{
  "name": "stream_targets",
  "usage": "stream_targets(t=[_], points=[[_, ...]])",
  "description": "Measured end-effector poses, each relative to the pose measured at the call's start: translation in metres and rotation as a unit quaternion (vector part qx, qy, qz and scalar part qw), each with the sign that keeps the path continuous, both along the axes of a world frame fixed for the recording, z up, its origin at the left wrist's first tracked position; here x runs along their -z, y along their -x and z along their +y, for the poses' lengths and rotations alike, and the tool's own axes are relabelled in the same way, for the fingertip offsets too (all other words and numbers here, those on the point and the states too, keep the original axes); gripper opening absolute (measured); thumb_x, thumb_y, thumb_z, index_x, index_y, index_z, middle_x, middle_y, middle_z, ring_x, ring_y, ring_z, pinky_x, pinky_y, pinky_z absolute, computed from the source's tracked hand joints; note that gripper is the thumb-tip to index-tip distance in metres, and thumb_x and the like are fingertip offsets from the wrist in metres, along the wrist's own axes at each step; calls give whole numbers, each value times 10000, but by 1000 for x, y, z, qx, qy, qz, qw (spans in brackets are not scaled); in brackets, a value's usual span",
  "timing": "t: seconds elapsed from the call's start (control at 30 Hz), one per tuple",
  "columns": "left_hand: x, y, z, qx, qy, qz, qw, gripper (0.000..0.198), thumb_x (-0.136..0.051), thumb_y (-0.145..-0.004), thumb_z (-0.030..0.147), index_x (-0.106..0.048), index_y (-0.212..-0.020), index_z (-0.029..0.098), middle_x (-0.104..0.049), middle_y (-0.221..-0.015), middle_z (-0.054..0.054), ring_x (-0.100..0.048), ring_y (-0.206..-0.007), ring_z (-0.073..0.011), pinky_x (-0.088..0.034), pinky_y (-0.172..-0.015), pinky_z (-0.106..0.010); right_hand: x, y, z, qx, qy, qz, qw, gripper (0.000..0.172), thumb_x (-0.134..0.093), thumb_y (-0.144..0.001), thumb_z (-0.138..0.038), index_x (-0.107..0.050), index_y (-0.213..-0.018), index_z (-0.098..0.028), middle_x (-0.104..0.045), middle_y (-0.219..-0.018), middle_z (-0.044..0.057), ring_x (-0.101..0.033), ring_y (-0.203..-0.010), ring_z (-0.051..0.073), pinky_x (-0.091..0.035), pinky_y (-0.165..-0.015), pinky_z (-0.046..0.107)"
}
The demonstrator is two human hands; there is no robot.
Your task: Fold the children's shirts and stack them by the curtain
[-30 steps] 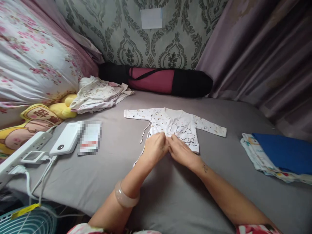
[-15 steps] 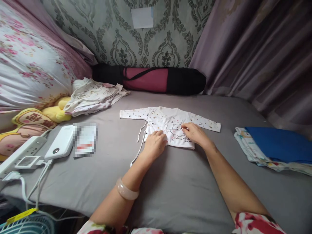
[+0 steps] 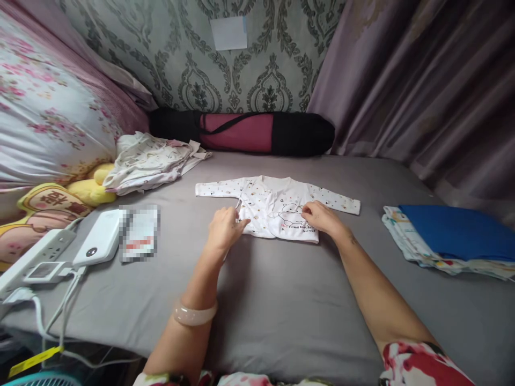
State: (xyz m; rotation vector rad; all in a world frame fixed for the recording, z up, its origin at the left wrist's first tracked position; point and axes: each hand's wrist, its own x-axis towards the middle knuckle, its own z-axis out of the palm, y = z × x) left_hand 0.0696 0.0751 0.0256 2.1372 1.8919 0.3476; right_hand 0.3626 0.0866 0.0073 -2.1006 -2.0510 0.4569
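A small white baby shirt [image 3: 273, 203] with coloured dots and a bear print lies flat on the grey bed [image 3: 281, 300], sleeves spread to both sides. My left hand [image 3: 223, 229] is at the shirt's left hem, fingers closed on its white tie strings, which it mostly hides. My right hand [image 3: 322, 219] rests on the bear print near the right hem, fingers bent and pressing the cloth. A pale bangle [image 3: 195, 314] sits on my left wrist.
A heap of pale baby clothes [image 3: 151, 161] lies at the back left beside a yellow plush toy [image 3: 60, 195]. A white power bank [image 3: 102, 236], a power strip [image 3: 34, 256] and cables sit at the left edge. Folded cloths with a blue one [image 3: 454, 238] lie right. A rolled mat bag [image 3: 245, 131] lines the wall.
My hands were together at the shirt's lower middle. The right hand slid right over the bear print; the left hand has moved left off the hem to the tie strings.
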Motion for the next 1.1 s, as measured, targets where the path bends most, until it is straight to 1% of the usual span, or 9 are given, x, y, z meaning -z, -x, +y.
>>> stream_targets(t=[0.13, 0.23, 0.4, 0.5, 0.63, 0.73, 0.9, 1.0, 1.1], points=[[-6, 23, 8, 3, 156, 3, 988, 357, -664, -723, 546, -602, -755, 195, -654, -759, -49, -600, -764, -214, -376, -598, -260, 2, -1, 1, -15, 10, 1, 1000, 111, -518, -839, -215, -626, -836, -188, -605, -942, 68, -565, -878, 174, -383, -751, 252], [-10, 27, 8, 34, 215, -5, 976, 341, -719, -645, 520, -613, -721, 205, -654, -712, -37, -607, -708, -208, -360, -555, -253, 1, -2, 2, -10, 15, -5, 1000, 129, -495, -851, -206, -621, -832, -191, -600, -948, 73, -571, -851, 174, -385, -726, 254], [-7, 24, 9, 25, 199, -3, 980, 98, -676, -657, 285, -630, -688, 204, -670, -713, -43, -623, -710, -207, -367, -551, -246, 4, 3, 5, -8, -29, 29, 999, 206, -493, -891, -288, -632, -1026, -218, -634, -920, 55, -578, -829, 180, -401, -725, 264], [-5, 25, 9, 26, 199, -14, 980, 15, -616, -649, 205, -627, -649, 196, -649, -655, -36, -616, -684, -194, -362, -548, -238, 6, 12, 7, -49, -54, 53, 996, 267, -531, -881, -311, -651, -1109, -239, -631, -976, 52, -585, -859, 176, -415, -786, 271], [-11, 29, 8, 11, 199, -32, 979, 32, -575, -647, 193, -605, -648, 181, -633, -644, -40, -588, -645, -174, -358, -536, -234, 6, 23, 6, -75, -42, 55, 995, 224, -558, -864, -335, -711, -1001, -246, -615, -1031, 58, -589, -894, 180, -422, -809, 279], [-15, 36, 9, -35, 174, -60, 982, 47, -545, -681, 215, -576, -679, 180, -627, -647, -33, -564, -618, -157, -363, -531, -233, 2, 25, 6, -76, -51, 56, 994, 201, -554, -862, -309, -722, -936, -229, -619, -1038, 60, -591, -900, 178, -424, -819, 283], [-6, 49, 16, -114, 109, -217, 963, 57, -530, -715, 215, -525, -758, 178, -639, -680, -19, -595, -648, -140, -411, -565, -221, -20, 25, 7, -68, -94, 53, 992, 155, -551, -834, -252, -697, -872, -216, -666, -996, 51, -588, -911, 194, -417, -835, 310], [-3, 49, 18, -120, 100, -341, 927, 89, -525, -747, 195, -494, -829, 178, -644, -728, -22, -608, -634, -118, -468, -606, -225, -43, 35, 8, -87, -62, 113, 988, 177, -534, -822, -245, -664, -938, -215, -677, -801, 14, -591, -718, 158, -424, -684, 275], [-6, 44, 18, -111, 91, -394, 908, 86, -515, -788, 225, -503, -859, 177, -604, -702, -2, -550, -554, -90, -486, -587, -227, -63, 57, 14, -138, -25, 184, 973, 236, -531, -813, -235, -637, -1021, -203, -629, -658, -22, -555, -593, 127, -398, -572, 241]])
